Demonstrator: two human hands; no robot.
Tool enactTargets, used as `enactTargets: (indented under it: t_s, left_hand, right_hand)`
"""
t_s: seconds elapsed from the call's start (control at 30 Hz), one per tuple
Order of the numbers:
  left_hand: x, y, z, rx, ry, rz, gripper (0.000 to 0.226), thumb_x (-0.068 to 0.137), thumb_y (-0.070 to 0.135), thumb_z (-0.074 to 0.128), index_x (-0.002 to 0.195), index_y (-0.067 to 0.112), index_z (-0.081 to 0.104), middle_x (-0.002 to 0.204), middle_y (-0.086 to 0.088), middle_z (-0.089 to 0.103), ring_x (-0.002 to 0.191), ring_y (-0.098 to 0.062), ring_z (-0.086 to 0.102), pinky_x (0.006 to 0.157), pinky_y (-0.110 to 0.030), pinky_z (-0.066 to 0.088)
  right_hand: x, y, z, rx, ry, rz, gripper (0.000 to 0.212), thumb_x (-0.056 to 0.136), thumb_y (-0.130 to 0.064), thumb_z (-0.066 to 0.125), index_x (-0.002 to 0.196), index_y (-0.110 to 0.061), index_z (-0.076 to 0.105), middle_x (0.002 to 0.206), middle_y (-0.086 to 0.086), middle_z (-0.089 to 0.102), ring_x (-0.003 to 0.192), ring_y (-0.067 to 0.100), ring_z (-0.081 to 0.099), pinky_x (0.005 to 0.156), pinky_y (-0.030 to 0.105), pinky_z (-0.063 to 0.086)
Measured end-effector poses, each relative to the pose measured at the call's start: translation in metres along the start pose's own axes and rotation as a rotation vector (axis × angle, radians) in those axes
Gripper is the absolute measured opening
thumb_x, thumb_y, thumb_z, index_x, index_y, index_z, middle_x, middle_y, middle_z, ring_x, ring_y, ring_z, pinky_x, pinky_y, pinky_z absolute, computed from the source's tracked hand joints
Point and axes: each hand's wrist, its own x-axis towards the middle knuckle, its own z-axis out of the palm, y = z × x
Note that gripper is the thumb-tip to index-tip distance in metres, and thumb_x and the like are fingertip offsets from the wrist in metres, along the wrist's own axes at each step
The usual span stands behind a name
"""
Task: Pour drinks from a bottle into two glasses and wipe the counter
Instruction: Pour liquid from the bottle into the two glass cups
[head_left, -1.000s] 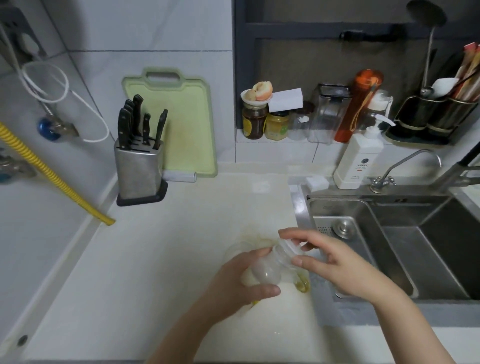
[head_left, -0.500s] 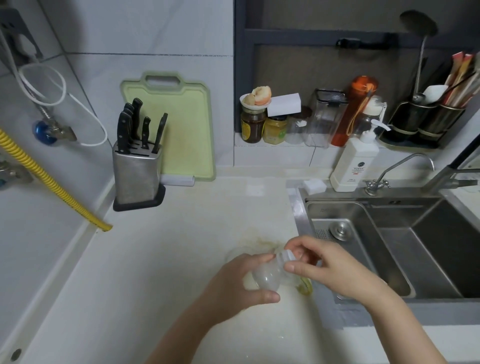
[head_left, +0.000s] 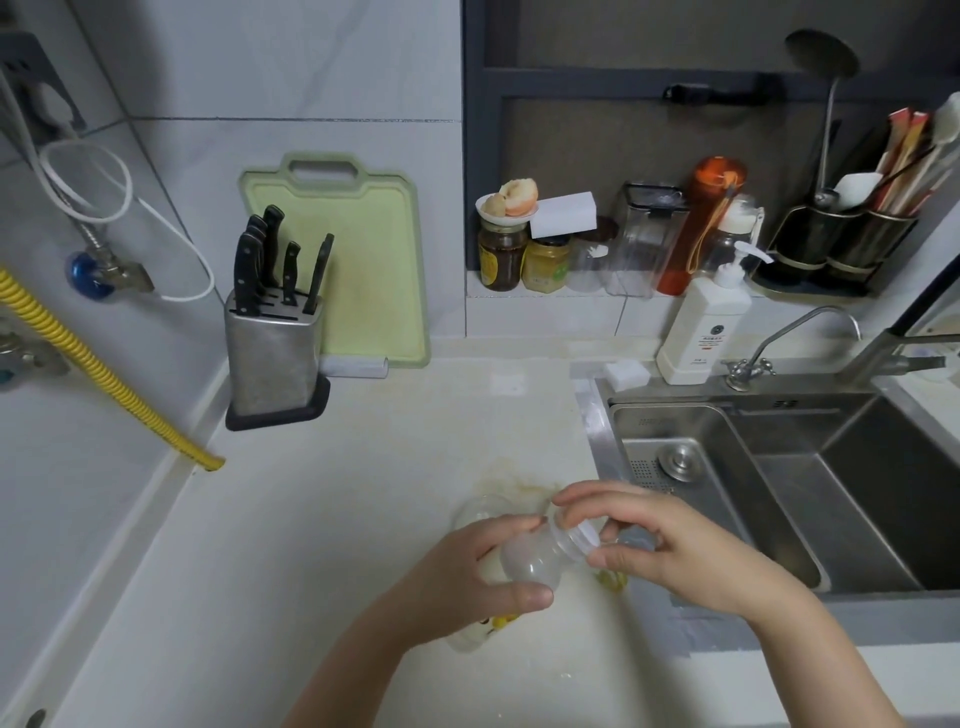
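My left hand (head_left: 467, 582) grips a clear plastic bottle (head_left: 524, 564) with pale milky liquid, tilted with its neck toward the right. My right hand (head_left: 670, 551) pinches the bottle's clear cap (head_left: 574, 540) at the neck. One clear glass (head_left: 480, 512) stands on the white counter (head_left: 311, 545) just behind my left hand, partly hidden. A second glass (head_left: 631, 543) shows under my right hand's fingers, with a yellowish patch (head_left: 610, 579) at its base. A yellowish stain (head_left: 519, 480) marks the counter behind the glasses.
A steel sink (head_left: 779, 467) lies right of the counter, with a tap (head_left: 769, 348), white soap dispenser (head_left: 701, 322) and small white sponge (head_left: 626, 371) behind it. A knife block (head_left: 272, 338) and green cutting board (head_left: 358, 260) stand at the back left. Jars and bottles line the back ledge.
My right hand has closed its fingers onto the bottle's cap and shifted slightly. The left hand keeps holding the tilted bottle in nearly the same spot.
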Motion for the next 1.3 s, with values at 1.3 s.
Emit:
enactTargets:
  t_s: [1.3]
  left_hand:
    - [-0.010, 0.006, 0.024, 0.105, 0.064, 0.048, 0.062, 0.064, 0.050, 0.079, 0.120, 0.049, 0.053, 0.117, 0.028, 0.056, 0.111, 0.013, 0.048, 0.092, -0.014, 0.037]
  right_hand:
    - [-0.023, 0.002, 0.006, -0.023, 0.158, 0.064, 0.034, 0.079, -0.029, 0.071, 0.112, -0.034, 0.062, 0.107, -0.013, 0.059, 0.096, 0.005, 0.055, 0.075, 0.022, 0.047]
